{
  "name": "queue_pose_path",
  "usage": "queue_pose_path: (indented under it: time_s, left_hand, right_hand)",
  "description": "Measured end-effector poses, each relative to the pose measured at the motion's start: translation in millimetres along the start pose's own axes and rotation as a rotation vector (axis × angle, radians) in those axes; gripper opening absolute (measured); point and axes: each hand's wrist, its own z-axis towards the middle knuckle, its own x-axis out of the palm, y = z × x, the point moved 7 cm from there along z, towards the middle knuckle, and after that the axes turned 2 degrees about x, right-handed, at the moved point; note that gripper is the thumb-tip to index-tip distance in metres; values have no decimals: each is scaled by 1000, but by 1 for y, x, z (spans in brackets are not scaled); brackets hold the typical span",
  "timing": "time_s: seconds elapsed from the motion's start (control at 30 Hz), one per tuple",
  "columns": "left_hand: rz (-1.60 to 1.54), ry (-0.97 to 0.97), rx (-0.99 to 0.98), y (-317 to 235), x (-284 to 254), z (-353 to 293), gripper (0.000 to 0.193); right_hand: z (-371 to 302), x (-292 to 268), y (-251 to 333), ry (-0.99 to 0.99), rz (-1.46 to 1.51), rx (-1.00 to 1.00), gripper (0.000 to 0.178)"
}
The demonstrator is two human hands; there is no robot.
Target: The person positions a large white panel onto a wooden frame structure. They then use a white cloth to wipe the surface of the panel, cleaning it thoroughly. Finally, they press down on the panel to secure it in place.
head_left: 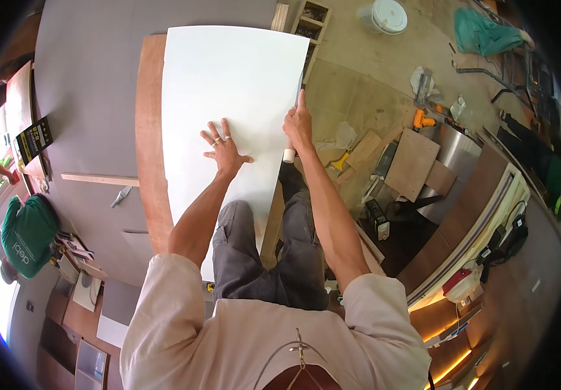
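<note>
A large white panel (pixel 228 78) lies in front of me over a brown wooden board (pixel 150 130). My left hand (pixel 226 155) is spread flat on the panel, fingers apart, with rings on it. At the panel's right edge, my right hand (pixel 298 127) is closed round a file-like tool (pixel 289 156). Its pale, round handle end sticks out below my fist, and a thin dark part runs forward along the edge under my stretched index finger. How far the tool touches the edge is hard to make out. My leg is up against the panel's near part.
On the left, a grey surface (pixel 92 117) carries a wooden strip (pixel 98 179). The floor at right holds an orange power tool (pixel 423 119), board offcuts (pixel 412 162) and a yellow-handled scraper (pixel 340 161). A white bucket (pixel 389 16) stands farther off. At left hangs a green garment (pixel 30 234); a person's arm (pixel 1 169) shows nearby.
</note>
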Motion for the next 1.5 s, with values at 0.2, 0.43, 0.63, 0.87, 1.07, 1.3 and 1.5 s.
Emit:
queue_pose_path:
  time_s: [0.2,0.43,0.63,0.87,1.07,1.3,1.5]
  left_hand:
    - [-8,-16,6,2,-4,3,153]
    - [14,-9,11,4,-2,2,152]
    - [35,29,-26,5,1,-4,152]
    - [9,-16,33,-3,2,2,150]
    - [2,-19,-5,6,1,1,148]
    - [29,44,-25,-7,-5,-1,147]
    - [0,3,8,-3,-1,0,149]
  right_hand:
    - [42,0,-4,105,-104,20,62]
    - [-6,7,-10,74,-195,104,64]
    - [-15,-5,-9,19,-263,-141,66]
    - [1,0,-21,58,-169,-14,65]
    - [-49,4,-17,-5,-231,-115,63]
    - [-17,-1,-24,10,-226,-67,63]
    - [-26,12,-36,43,-234,34,64]
